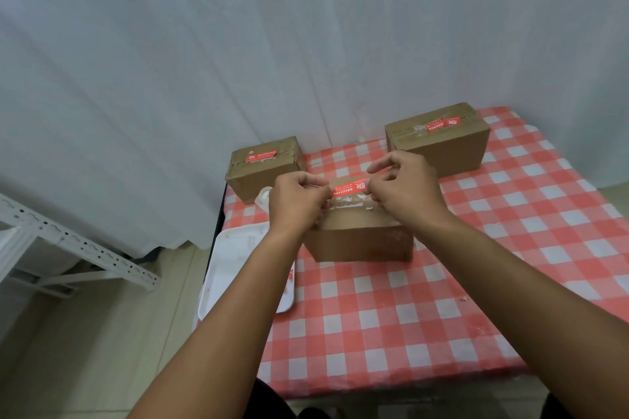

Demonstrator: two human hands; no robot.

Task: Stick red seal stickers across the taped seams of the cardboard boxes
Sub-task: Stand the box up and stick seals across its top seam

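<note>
Both forearms are reaching forward over the checkered tablecloth (pixel 391 316). I am watching the left hand (pixel 296 202) and right hand (pixel 405 187) pinching the two ends of a red seal sticker (pixel 350 187), stretched just above the near cardboard box (pixel 360 241). A white tray (pixel 235 255) is lying left of it. Farther back, the left box (pixel 262 170) and right box (pixel 442 143) are already wearing red stickers.

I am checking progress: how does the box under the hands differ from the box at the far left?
The near box has no sticker stuck down yet; the red sticker is held above it between the left hand and right hand. The far-left box already carries its sticker. The near box's top shows white torn residue; the far-left box's shows little. Both are brown cardboard.
</note>
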